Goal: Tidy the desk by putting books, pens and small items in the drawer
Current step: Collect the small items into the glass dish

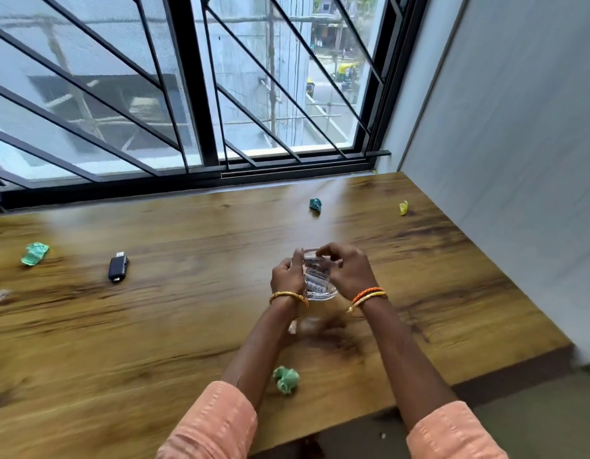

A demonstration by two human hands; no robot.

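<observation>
Held item: a small clear plastic case [317, 276] with a white printed label; the lettering was too blurred to read, and so was whatever sat inside.
Where it was: lifted above the middle of the wooden desk [187, 326], between both hands, with its blurred shadow on the wood below.
Left hand [287, 276]: fingers curled around the case's left side, gripping it.
Right hand [348, 271]: fingers bent over the case's top and right edge, pinching it.
Wrists: one yellow bangle on the left; an orange braided band and a yellow bangle on the right.
Sleeves: two, pale orange, pushed up the forearms.
Crumpled wrappers on the desk, four: a light green one [35, 253] far left, a green one [286, 379] near the front edge beside the left forearm, a teal one [315, 205] toward the window, a yellow one [403, 207] near the right wall.
Black USB adapter [118, 268]: one, lying left of the hands, well apart from them.
Small clear piece [0, 294]: one, at the far left edge, too blurred to identify.
Behind the desk: a window [187, 94] with black slanted bars.
</observation>
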